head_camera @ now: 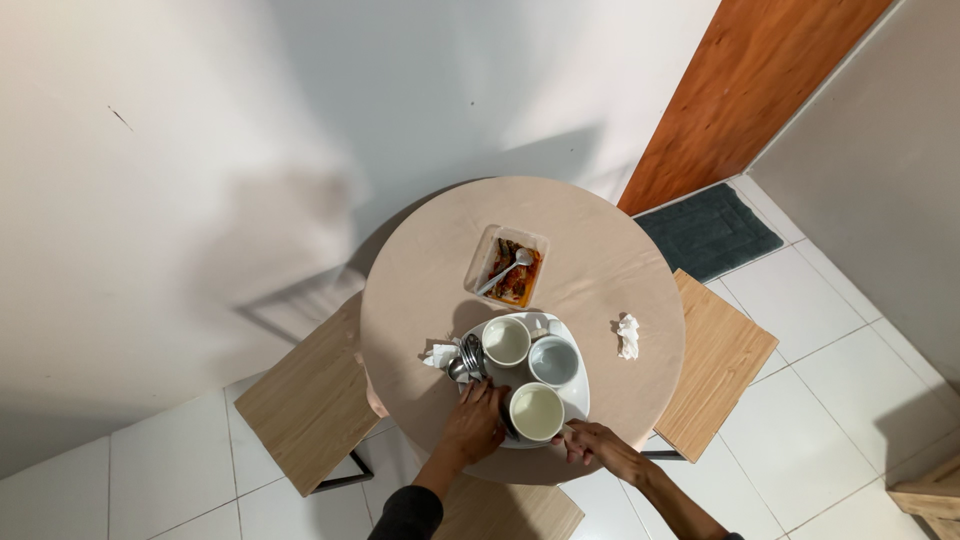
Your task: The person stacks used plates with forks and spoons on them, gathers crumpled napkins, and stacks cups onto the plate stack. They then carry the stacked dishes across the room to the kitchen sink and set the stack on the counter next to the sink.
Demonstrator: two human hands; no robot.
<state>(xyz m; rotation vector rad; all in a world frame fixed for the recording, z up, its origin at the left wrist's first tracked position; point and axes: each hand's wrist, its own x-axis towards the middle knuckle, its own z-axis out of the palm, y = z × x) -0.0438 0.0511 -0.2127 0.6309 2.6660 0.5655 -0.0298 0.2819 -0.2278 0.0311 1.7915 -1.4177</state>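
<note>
Overhead, a round tan bench (600, 270) carries a white plate (578, 392) near its front edge, and everything else is best placed from that plate. On the plate stand three pale cups: one (506, 341) at its far left, one (553, 361) at its far right with a greyish inside, and one (537, 412) at the near edge, whose creamy inside shows no clear contents. Metal cutlery (466, 358) lies bunched at the plate's left rim on a crumpled white napkin (440, 354), its long axis running roughly from the near side to the far side. Beyond the plate sits a clear rectangular food tray (507, 266) holding reddish-brown leftovers and a white spoon (505, 270), whose bowl points away and to the right. Right of the plate lies a scrunched tissue (628, 336).

The left hand (476, 420) rests on the plate's near-left rim, fingers curled against the nearest cup; the right hand (590, 443) pinches the plate's near-right rim. Their grip brackets the near cup. Wooden stools (305, 395) stand on either side of the bench.
</note>
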